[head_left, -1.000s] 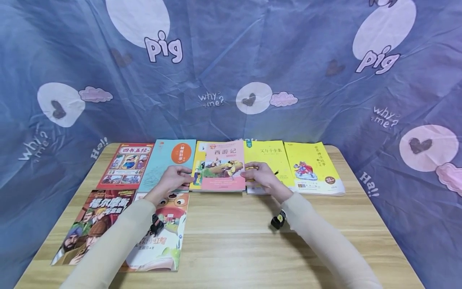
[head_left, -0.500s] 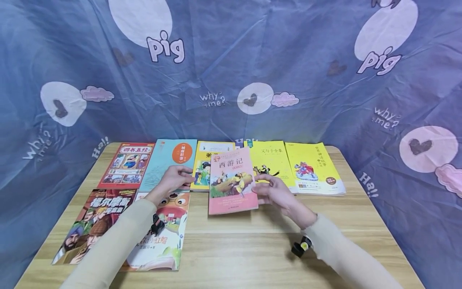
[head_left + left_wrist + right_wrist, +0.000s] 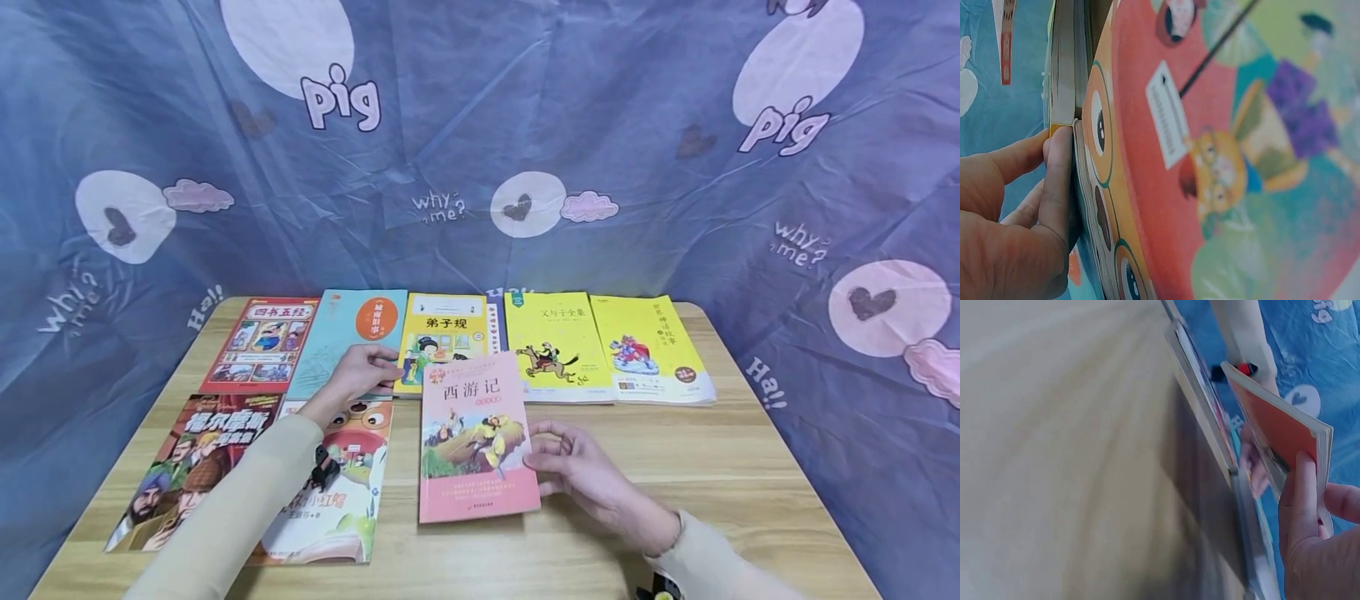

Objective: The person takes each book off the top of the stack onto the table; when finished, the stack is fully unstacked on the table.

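Note:
My right hand pinches the right edge of a pink-covered book, thumb on one side and fingers on the other. In the right wrist view that book stands tilted clear of the table, its reddish cover facing the camera. My left hand lies over the lower right corner of a teal book with an orange oval. Its fingertips reach the left edge of a yellow book. In the left wrist view, my left fingers lie fairly straight against the book edges.
Two yellow books, one with a horse rider and one with a red-caped figure, lie at the back right. A red book is at the back left; a detective book and a picture book lie in front. A blue curtain hangs behind.
My right hand has drawn the pink book off the back row toward me, uncovering the yellow book and a purple-edged one. My left hand has stayed in place.

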